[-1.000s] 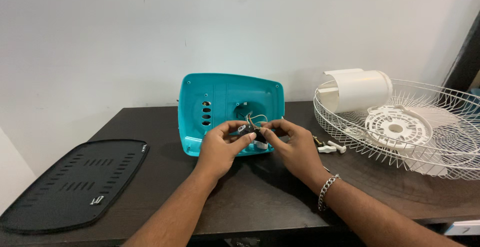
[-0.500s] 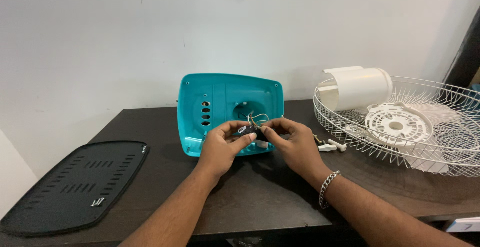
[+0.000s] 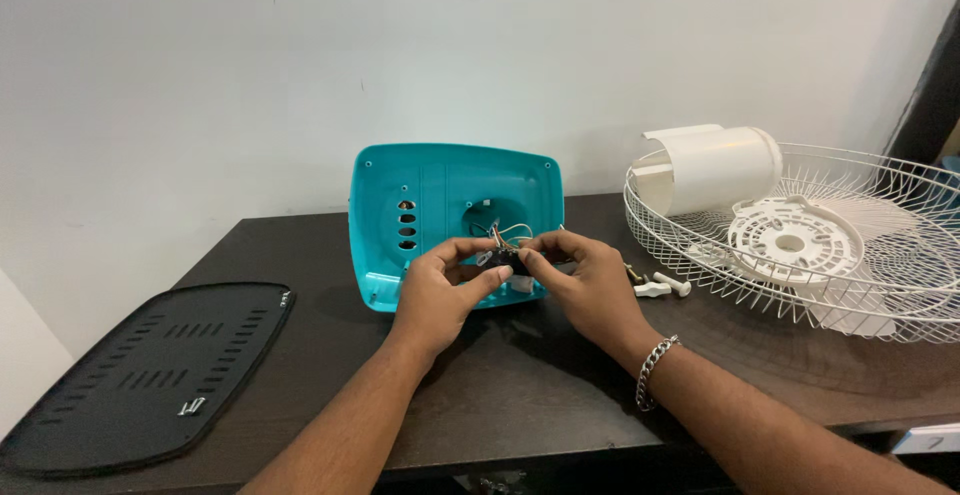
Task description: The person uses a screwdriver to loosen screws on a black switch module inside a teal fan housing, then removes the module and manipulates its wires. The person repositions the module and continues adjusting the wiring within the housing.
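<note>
Head view showed a small black wired switch part (image 3: 512,260) before the teal fan housing (image 3: 455,217), mid-table near the back edge, pinched by left hand (image 3: 440,290) and right hand (image 3: 590,285).

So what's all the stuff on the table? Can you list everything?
Teal plastic fan housing: one, teal, standing at table centre, by the wall.
Small black wired part: one, black, pinched between both hands.
Black vented plastic panel: one, black, flat at left.
White wire fan guard: one, white, at right.
White cylindrical motor cover: one, white, on the guard's rim.
White screws: a few, white, beside the guard.
Dark wooden table: one, dark brown.
Left hand: grip on the part.
Right hand: grip on the part, silver bracelet.
</note>
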